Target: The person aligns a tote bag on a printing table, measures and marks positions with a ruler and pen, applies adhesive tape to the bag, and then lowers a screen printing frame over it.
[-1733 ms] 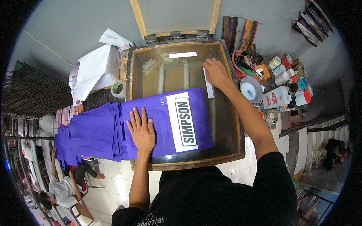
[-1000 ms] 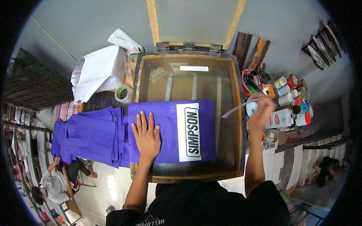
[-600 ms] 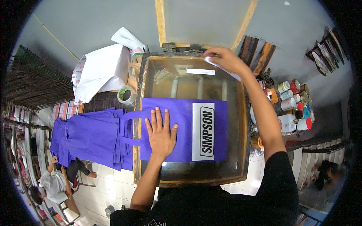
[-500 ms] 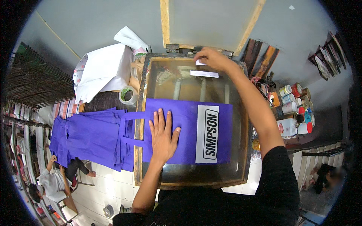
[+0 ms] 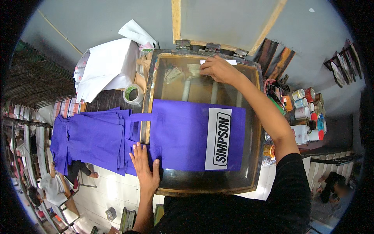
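Note:
A purple non-woven bag (image 5: 179,136) lies flat on the glass top of a wood-framed box (image 5: 200,181), its handles toward the left. A white rectangle (image 5: 212,160) with black lettering covers part of its right half. My left hand (image 5: 146,171) rests with fingers spread at the frame's left edge, by the bag's lower handle, which it partly hides. My right hand (image 5: 216,69) is over the far part of the glass, its fingers curled together. A white strip (image 5: 231,62) shows behind its knuckles; whatever lies under the fingers is hidden.
More purple bags (image 5: 93,140) are stacked at the left. A tape roll (image 5: 133,94) and a white sack (image 5: 107,66) stand beyond them. A hinged screen frame (image 5: 230,23) is raised at the back. Several paint cans (image 5: 302,113) stand right. People sit at both sides.
My left hand has slid from the bag's middle toward its lower left corner. My right hand has shifted slightly nearer, and the nearer white strip no longer shows in its former place.

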### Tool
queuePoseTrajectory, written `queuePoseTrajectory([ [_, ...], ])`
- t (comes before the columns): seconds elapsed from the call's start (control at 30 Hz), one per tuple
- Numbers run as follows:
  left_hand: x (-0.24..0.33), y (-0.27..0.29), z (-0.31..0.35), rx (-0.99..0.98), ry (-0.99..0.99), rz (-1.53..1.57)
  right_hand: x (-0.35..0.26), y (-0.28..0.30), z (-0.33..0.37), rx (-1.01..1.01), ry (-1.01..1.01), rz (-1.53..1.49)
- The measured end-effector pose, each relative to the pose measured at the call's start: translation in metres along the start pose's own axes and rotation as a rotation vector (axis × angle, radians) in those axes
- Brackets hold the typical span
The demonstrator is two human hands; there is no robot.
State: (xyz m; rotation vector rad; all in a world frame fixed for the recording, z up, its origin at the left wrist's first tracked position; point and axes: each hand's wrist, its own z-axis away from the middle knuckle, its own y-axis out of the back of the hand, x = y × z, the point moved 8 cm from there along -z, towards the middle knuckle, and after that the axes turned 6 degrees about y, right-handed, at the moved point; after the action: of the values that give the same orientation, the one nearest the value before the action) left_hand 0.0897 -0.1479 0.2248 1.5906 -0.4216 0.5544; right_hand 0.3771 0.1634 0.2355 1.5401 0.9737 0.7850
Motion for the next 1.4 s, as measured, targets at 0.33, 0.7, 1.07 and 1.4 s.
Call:
queuePoseTrajectory([
  [0.33,-0.011,0.003,0.0,0.111,-0.004,0.106,0.011,0.013,0.035,0.215,-0.085,0.0],
  [0.7,0.053,-0.014,-0.007,-0.076,-0.172,-0.115,-0.066,0.171,0.29,0.776,-0.925,-0.56],
  [1.07,0.07,-0.079,-0.049,-0.088,-0.387,-0.332,-0.122,0.044,0.305,0.357,-1.049,-0.533],
  [1.4,0.075,-0.076,-0.055,-0.069,-0.375,-0.252,-0.136,0.048,0.301,0.207,-1.224,-0.229],
])
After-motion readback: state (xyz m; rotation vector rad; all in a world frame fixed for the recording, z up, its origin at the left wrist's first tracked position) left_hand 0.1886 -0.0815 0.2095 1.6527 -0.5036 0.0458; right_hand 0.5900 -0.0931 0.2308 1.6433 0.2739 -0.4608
